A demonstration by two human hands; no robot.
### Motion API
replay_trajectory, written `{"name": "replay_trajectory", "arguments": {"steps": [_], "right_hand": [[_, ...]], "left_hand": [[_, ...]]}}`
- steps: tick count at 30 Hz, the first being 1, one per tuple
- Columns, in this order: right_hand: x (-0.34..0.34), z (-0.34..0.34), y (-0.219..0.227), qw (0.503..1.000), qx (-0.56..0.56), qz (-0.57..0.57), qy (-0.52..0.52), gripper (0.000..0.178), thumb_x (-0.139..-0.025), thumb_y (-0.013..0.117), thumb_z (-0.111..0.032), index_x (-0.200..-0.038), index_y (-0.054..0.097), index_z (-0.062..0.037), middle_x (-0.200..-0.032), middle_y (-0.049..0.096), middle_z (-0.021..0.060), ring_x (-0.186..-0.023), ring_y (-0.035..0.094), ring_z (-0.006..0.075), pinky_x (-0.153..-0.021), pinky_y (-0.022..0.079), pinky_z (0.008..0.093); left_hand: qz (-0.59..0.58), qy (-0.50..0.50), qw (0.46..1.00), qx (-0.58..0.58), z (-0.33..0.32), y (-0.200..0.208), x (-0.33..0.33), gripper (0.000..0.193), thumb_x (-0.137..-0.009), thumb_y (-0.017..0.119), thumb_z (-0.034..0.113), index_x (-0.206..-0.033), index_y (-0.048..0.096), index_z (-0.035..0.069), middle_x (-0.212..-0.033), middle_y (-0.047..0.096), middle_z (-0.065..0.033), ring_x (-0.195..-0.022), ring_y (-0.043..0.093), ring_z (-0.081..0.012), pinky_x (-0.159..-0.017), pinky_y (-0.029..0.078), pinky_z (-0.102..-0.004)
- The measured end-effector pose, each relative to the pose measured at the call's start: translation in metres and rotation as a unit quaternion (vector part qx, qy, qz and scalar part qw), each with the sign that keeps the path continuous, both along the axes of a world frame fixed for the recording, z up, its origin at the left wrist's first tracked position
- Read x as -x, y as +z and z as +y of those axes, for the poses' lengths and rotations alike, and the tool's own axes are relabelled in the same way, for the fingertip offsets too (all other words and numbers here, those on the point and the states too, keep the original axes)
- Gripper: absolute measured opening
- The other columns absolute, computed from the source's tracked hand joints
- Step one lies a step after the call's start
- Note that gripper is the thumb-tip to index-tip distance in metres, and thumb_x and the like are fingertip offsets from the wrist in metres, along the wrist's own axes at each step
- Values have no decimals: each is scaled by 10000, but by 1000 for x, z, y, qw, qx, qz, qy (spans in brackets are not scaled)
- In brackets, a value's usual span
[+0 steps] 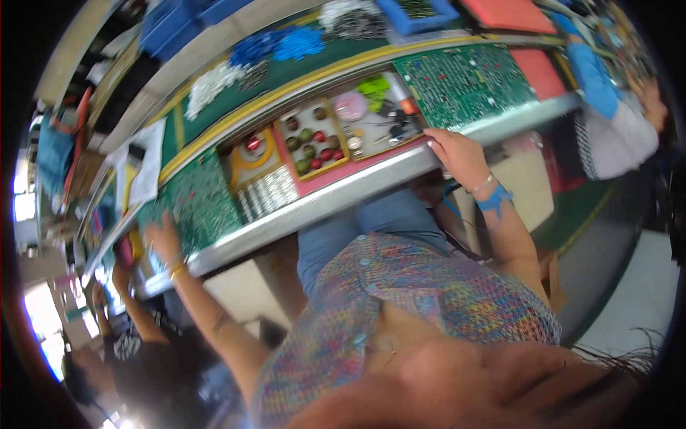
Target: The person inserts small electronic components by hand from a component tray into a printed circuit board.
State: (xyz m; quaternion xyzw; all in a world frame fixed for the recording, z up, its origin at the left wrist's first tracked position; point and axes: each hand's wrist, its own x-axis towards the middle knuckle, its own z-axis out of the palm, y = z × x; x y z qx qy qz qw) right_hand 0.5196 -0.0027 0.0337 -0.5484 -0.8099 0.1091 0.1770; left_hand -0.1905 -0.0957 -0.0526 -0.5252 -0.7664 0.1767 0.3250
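Observation:
My left hand (163,239) is at the left end of a green circuit board (200,199); its fingers look outstretched but blurred, and whether they touch the board I cannot tell. My right hand (461,159), with a blue band tied at the wrist, rests at the silver front rail (379,174), fingers extended and thumb apart. It lies close to the near left corner of a second green circuit board (468,82), which is full of small components. Between the hands, an open compartment bears a yellow-edged tray of small round fruit (313,146) and a wristwatch (354,143).
Beside the fruit lie a yellow ring (251,171) and rows of silvery parts (268,196). Behind the rail are piles of white parts (211,87), blue parts (296,44) and a blue bin (418,14). Co-workers sit left (146,350) and right (618,132).

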Motion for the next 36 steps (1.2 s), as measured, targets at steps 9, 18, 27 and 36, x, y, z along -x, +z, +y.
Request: {"name": "replay_trajectory", "arguments": {"steps": [9, 18, 27, 36], "right_hand": [[-103, 39, -25, 979, -45, -53, -193, 228, -897, 555, -209, -1091, 626, -114, -1037, 671, 93, -848, 649, 318, -704, 521, 423], [27, 3, 13, 991, -45, 129, 13, 278, -839, 616, -108, -1116, 632, -122, -1033, 657, 89, -936, 629, 301, -762, 519, 388], [96, -28, -6, 956, -62, 186, 220, 313, -753, 665, -39, -1060, 653, -100, -899, 652, 44, -782, 601, 236, -652, 506, 327], [74, -32, -8, 976, -132, 126, 119, 308, -744, 662, -56, -1051, 651, -84, -1009, 658, 35, -925, 580, 249, -787, 469, 379]], "left_hand": [[-186, 201, 958, 90, -49, -12, 66, 474, -1026, 247, 363, -1491, 200, 284, -1426, 399, -210, -1385, 270, -371, -1115, 194, -543], [-171, 20, 983, 65, -54, 36, -103, 434, -972, 468, 343, -1238, 580, 19, -1435, 400, -195, -1348, 318, -388, -1127, 221, -497], [-385, -207, 899, 23, 17, 112, -283, 376, -866, 636, 308, -1110, 653, 22, -1379, 445, -174, -1341, 305, -395, -1047, 328, -471], [-375, -416, 824, -86, 209, 101, -304, 171, -770, 714, 189, -906, 713, 85, -984, 640, -68, -1000, 536, -304, -859, 448, -401]]}}
